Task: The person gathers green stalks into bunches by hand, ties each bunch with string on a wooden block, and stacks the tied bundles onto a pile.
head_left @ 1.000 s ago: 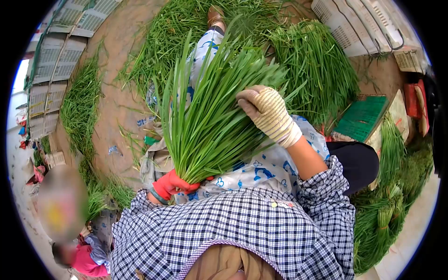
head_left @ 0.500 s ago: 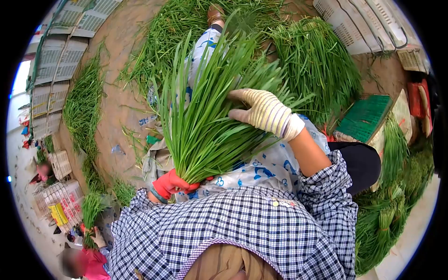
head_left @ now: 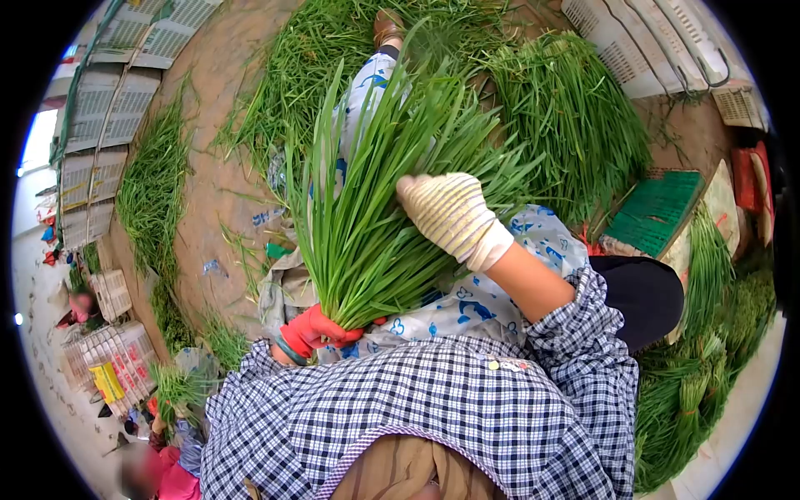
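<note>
bunch of long, flat green leaves (head_left: 354, 233), paler at its gathered base, fanning out over a blue-printed white plastic apron (head_left: 475, 310). left hand in red glove (head_left: 321, 331): fingers clamped round the base. right hand in cream striped glove (head_left: 450, 215): among the blades, fingers curled, grip unclear.

The leaf bunch (head_left: 367, 217) extends forward from the left hand (head_left: 317, 331), above the lap sheet (head_left: 475, 312). The right hand (head_left: 450, 215) is positioned over the right portion of the leaves. Loose leaves (head_left: 271, 92) lie ahead on the floor (head_left: 218, 167), around the shoe (head_left: 387, 29). A leaf pile (head_left: 575, 125) lies ahead, to the right; a board (head_left: 650, 212) lies nearer, between this pile and the bundles (head_left: 687, 408) at the right. Crates (head_left: 100, 121) line the far left. Another person (head_left: 177, 477) is located rear left.
</note>
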`<state>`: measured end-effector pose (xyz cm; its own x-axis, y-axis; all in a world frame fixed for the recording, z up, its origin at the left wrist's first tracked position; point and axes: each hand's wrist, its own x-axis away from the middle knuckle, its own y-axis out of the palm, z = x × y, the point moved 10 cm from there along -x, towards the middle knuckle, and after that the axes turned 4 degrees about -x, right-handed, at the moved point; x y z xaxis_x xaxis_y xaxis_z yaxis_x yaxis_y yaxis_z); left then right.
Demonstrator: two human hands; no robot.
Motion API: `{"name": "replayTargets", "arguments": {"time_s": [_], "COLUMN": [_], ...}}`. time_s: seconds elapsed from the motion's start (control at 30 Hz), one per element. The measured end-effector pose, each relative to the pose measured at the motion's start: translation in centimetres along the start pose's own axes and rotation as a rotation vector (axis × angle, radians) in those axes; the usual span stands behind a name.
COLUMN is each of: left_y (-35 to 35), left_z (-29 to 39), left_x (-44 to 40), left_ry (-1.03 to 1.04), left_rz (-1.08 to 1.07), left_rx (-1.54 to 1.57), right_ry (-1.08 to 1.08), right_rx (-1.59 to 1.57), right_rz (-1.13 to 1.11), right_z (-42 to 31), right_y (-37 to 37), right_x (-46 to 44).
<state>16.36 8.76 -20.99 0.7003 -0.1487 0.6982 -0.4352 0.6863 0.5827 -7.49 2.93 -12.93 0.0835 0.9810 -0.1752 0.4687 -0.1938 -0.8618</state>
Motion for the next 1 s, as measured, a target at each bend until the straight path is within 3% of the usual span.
{"name": "replayTargets", "arguments": {"time_s": [0.1,0.17,0.2,0.23,0.27,0.3,0.33,0.37,0.43,0.5,0.57,0.77,0.83,0.9,0.97,1.0], "left_y": [0.5,0.6,0.7,0.6,0.1,-0.3,0.5,0.2,0.1,-0.1,0.0,-0.8,-0.3,0.4,0.2,0.1], "left_z": [0.1,0.0,0.0,-0.5,-0.7,-0.4,0.1,0.0,-0.4,-1.1,-1.4,-1.8,-1.5,-1.4,-1.0,-1.1], "left_x": [-0.1,0.0,-0.1,-0.1,-0.2,-0.4,0.1,-0.1,-0.2,-0.2,-0.1,-0.2,-0.2,-0.1,-0.1,-0.1], "left_ry": [0.001,0.027,0.051,0.048,0.080,0.119,0.021,0.036,0.095,0.070,0.012,0.026,0.016,0.005,0.021,0.020], "left_rz": [0.035,0.014,-0.007,-0.010,0.015,0.038,0.076,0.069,-0.020,-0.068,-0.106,-0.026,-0.087,-0.143,-0.076,-0.075], "left_rx": [0.010,0.068,0.158,0.154,0.067,-0.018,-0.001,0.004,0.131,0.200,0.190,0.170,0.162,0.155,0.167,0.165], "right_ry": [0.267,0.309,0.140,0.001,-0.142,-0.146,-0.150,0.032,0.095,0.084,0.027,-0.010,-0.062,-0.142,0.082,0.225], "right_rx": [0.043,-0.175,-0.442,-0.609,-0.776,-0.773,-0.760,-0.337,-0.322,-0.205,0.003,-0.299,-0.177,-0.050,0.375,0.342], "right_rz": [0.115,0.312,0.500,0.521,0.519,0.363,0.207,0.305,0.263,-0.075,-0.090,0.101,-0.129,-0.155,-0.339,-0.323], "right_z": [5.3,6.9,7.3,6.5,5.7,5.0,4.4,6.0,7.9,9.2,9.8,8.6,6.3,5.5,6.7,7.9], "right_y": [-2.2,-8.3,-10.1,-12.1,-14.0,-15.2,-16.3,-15.9,-13.2,-7.1,-4.2,-4.7,-4.3,-2.7,-1.3,-3.0], "right_x": [-2.6,-5.5,-8.3,-9.5,-10.6,-11.2,-11.5,-11.9,-10.1,-8.4,-6.5,-5.5,-6.1,-7.2,-8.7,-9.9]}}
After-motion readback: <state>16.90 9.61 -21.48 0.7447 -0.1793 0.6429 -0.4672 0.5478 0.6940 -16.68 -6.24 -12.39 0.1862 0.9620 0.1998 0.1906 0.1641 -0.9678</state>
